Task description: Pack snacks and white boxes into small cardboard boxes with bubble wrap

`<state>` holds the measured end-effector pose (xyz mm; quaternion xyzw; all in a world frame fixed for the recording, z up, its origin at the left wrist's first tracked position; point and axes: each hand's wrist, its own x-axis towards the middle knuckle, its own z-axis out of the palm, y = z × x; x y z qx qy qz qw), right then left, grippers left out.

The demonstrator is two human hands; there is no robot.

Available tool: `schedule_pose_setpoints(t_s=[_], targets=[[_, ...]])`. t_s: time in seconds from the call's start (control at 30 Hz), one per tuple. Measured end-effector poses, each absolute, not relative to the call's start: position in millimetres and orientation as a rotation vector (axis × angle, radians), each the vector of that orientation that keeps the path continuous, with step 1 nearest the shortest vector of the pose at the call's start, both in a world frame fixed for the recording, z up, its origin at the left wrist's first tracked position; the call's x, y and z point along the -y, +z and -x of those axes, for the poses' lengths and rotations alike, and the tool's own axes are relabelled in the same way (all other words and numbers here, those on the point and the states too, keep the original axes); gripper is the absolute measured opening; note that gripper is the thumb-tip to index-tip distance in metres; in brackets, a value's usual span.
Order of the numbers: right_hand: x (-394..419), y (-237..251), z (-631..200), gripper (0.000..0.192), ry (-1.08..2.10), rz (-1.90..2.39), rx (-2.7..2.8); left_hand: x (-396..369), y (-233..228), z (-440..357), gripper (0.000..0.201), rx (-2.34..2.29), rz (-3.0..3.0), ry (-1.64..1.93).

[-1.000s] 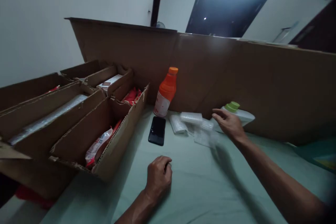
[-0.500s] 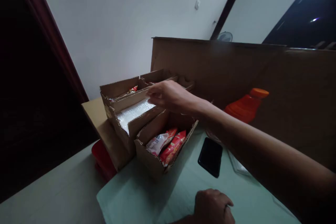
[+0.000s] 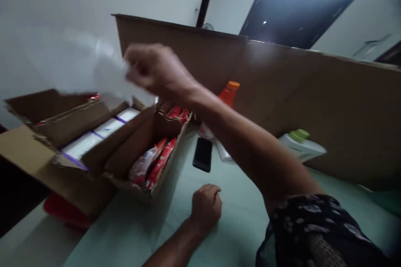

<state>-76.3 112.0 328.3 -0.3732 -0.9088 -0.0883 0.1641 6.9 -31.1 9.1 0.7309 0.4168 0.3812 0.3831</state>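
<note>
My right hand (image 3: 158, 69) is raised over the cardboard boxes, its fingers pinched on a translucent sheet of bubble wrap (image 3: 94, 64), which is blurred by motion. Below the sheet, white packs with purple bands (image 3: 105, 129) lie in the narrow middle cardboard box (image 3: 70, 127). Closer to me, the front cardboard box (image 3: 120, 183) holds red snack packets (image 3: 161, 162) and a whitish one. Loosely fisted, my left hand (image 3: 206, 206) rests on the pale green tabletop (image 3: 241, 200), with no object visible in it.
A black phone (image 3: 203, 154) lies beyond my left hand. An orange bottle (image 3: 228, 95) is partly behind my right forearm. Further right, a white bottle with a green cap (image 3: 302, 146) leans by a tall cardboard panel (image 3: 275, 79). Something red (image 3: 67, 212) sits under the boxes.
My right hand has lifted the bubble wrap up out of the middle box, uncovering the white packs. The view has swung right; my left hand still rests on the table.
</note>
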Motion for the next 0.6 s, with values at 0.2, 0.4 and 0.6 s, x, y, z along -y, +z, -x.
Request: schedule_pose_setpoints(t_s=[0.2, 0.4, 0.6], targets=[[-47.9, 305.3, -147.5, 0.013, -0.229, 1.325, 1.871, 38.9, 10.9, -3.1, 0.027, -1.054, -1.844, 0.996], [-35.3, 217.9, -260.9, 0.023, -0.143, 2.044, 1.713, 37.8, 11.4, 4.1, 0.026, -1.073, -1.86, 0.974], [-41.6, 234.9, -207.5, 0.02, -0.044, 1.64, 1.863, 42.4, 11.8, -5.5, 0.026, -1.113, -1.887, 0.975]])
